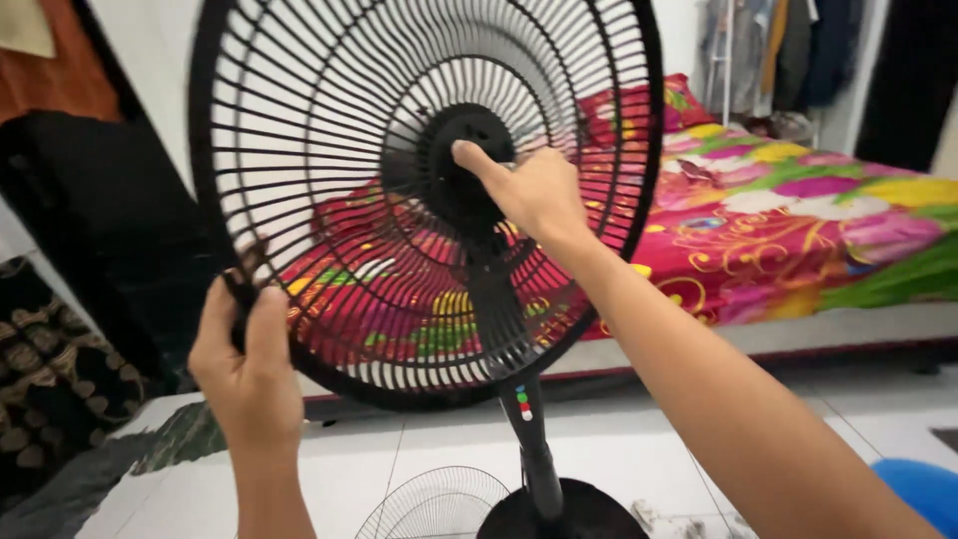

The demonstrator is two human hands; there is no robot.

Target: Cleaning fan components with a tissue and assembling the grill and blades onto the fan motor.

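A black standing fan fills the head view, its round rear grille [329, 150] facing me with no blades visible. My left hand [244, 364] grips the grille's lower left rim. My right hand [529, 190] reaches through to the black motor hub [464, 165] at the centre, with its fingers pressed on the hub. The fan's black pole [529, 429], with small coloured buttons on it, drops to a round black base [564, 514] on the white tiled floor.
A second wire grille [434, 504] lies flat on the floor beside the base. A low bed [798, 220] with a bright floral sheet stands behind the fan. Dark patterned cloth [50, 379] lies at left, clothes hang at the back right, and a blue object [923, 484] sits at bottom right.
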